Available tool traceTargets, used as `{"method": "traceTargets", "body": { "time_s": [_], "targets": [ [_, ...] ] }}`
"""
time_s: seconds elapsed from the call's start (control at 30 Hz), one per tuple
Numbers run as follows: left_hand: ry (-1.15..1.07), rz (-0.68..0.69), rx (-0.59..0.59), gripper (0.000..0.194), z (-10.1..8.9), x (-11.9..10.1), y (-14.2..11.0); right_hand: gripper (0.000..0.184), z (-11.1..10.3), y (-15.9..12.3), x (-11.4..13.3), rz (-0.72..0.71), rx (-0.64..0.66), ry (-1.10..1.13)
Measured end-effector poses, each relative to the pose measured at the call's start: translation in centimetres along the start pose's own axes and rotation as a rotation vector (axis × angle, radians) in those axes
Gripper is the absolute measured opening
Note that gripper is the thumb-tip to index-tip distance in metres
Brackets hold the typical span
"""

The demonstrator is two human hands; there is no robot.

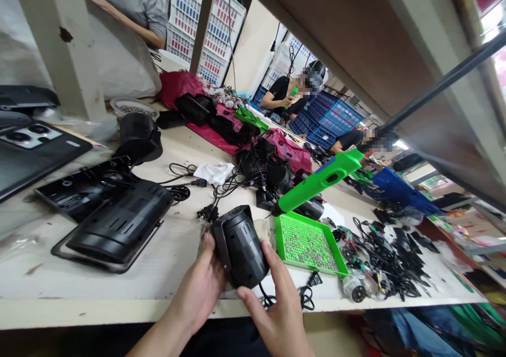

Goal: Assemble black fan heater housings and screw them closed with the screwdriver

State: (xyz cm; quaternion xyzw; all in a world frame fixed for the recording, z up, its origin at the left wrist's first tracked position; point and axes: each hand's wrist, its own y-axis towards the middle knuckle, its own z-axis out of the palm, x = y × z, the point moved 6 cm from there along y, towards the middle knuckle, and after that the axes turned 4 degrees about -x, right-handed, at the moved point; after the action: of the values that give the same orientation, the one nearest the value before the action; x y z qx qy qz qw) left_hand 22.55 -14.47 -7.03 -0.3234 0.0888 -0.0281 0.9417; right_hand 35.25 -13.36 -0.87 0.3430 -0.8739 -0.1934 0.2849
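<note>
The left hand [197, 288] and right hand [274, 307] clasp a black faceted plastic housing [239, 247] from either side, fingers closed around it, holding it over the white bench [118, 288]. A green tray of screws [306, 243] and a green power screwdriver [320, 182] lie just beyond, within easy reach. No brand or lettering is legible.

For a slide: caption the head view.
Left hand and right hand hold a black housing beside a green screw tray.

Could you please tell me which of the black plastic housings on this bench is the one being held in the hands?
It's the rounded black housing held between the left hand and right hand; the others, like the slotted housing, lie on the bench.
</note>
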Motion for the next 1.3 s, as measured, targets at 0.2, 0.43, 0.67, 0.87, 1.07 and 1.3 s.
{"method": "traceTargets", "body": {
  "time_s": [0.2,0.43,0.67,0.87,1.07,1.3],
  "targets": [
    [-0.006,0.069,0.033,0.052,0.3,-0.2,0.0,0.061,-0.4,-0.9,-1.6,0.092,-0.024,0.094],
    [0.022,0.089,0.083,0.050,0.1,0.0,0.6,0.066,0.1,-0.7,-0.8,0.006,-0.031,0.036],
    [0.103,0.051,0.041,0.053,-0.1,0.1,0.3,0.062,0.3,0.4,-0.1,-0.026,0.025,-0.042],
    [0.069,0.124,0.108,0.055,0.1,-0.1,0.3,0.062,-0.3,0.3,-0.6,0.024,0.046,-0.004],
    [0.062,0.153,0.146,0.058,0.2,0.0,0.6,0.062,0.6,-0.5,-1.6,0.116,0.017,0.064],
    [0.099,0.144,0.078,0.054,0.2,-0.1,0.4,0.063,0.6,-0.8,-1.9,0.146,0.015,0.073]
  ]
}}
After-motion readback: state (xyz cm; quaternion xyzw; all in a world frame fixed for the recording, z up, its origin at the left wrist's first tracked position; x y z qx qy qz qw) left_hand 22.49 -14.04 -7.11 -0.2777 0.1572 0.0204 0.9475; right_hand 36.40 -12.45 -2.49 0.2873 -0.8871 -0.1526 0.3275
